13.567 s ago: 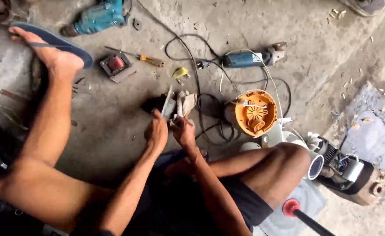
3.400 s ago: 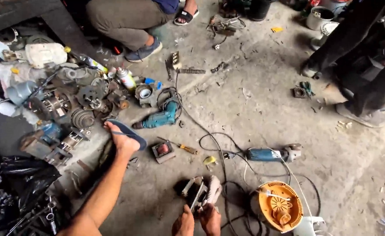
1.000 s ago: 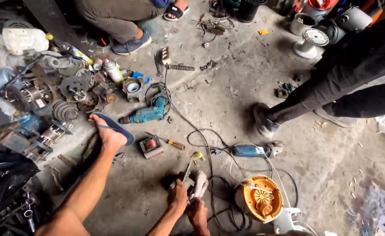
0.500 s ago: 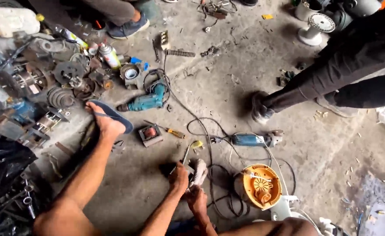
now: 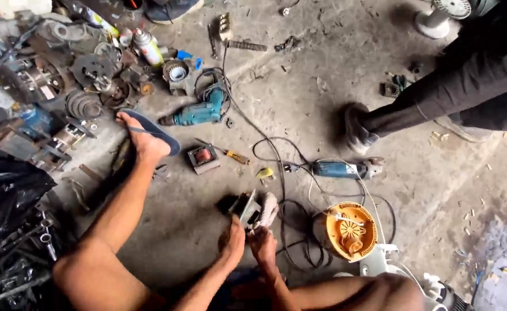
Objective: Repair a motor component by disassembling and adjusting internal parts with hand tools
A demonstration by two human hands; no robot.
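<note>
Two bare hands work close together low in the view. The left hand (image 5: 234,242) is closed around the dark side of a small motor part (image 5: 252,208), and the right hand (image 5: 263,245) is closed on its pale, wound end. The motor part sits just above the concrete floor (image 5: 299,75), between the person's bent knees.

Just right of the hands lies a round orange cover (image 5: 350,230) with white wires on it. Black cables (image 5: 291,230) loop on the floor between the hands and the cover.

A little farther out sits a small square coil block (image 5: 202,158), red in the middle, beside a screwdriver (image 5: 230,154) with an orange handle. A yellow scrap (image 5: 264,172) lies near them. To the right rests a blue angle grinder (image 5: 340,169). The person's foot in a blue flip-flop (image 5: 150,131) presses down to the left.

Farther still lies a teal power drill (image 5: 199,114) with its cord coiled beside it. Behind it, on the left, is a heap of grey metal parts (image 5: 80,86) and a small can (image 5: 148,47) with a green and white label, tipped on its side. A black bag (image 5: 6,184) sits at the left edge.

On the right, another person's dark trouser leg (image 5: 455,86) and shoe (image 5: 357,129) stand on the floor. A white fan base (image 5: 441,17) stands at the top.
</note>
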